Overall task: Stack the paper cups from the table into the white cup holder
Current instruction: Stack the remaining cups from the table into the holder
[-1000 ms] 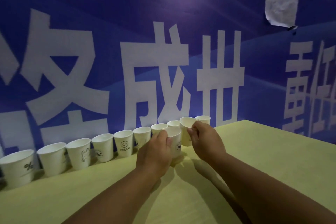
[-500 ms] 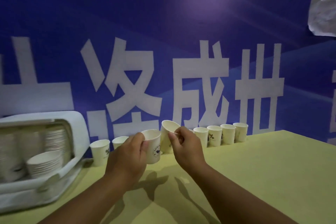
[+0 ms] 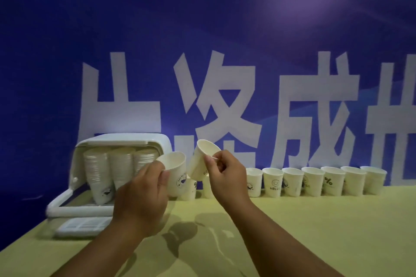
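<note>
Your left hand (image 3: 144, 189) gripped the first cup (image 3: 175, 168) by its side; your right hand (image 3: 225, 175) pinched the second cup (image 3: 202, 159) at its rim, tilted toward the first. Both hung just before the holder (image 3: 126, 139), with stacks inside. That thin rim pinch could have buckled or dropped the cup during nesting. Beneath lay a yellow-green table (image 3: 315, 231); a row of cups (image 3: 313, 181) lined its far edge against a blue wall (image 3: 202, 29) with large white characters.
</note>
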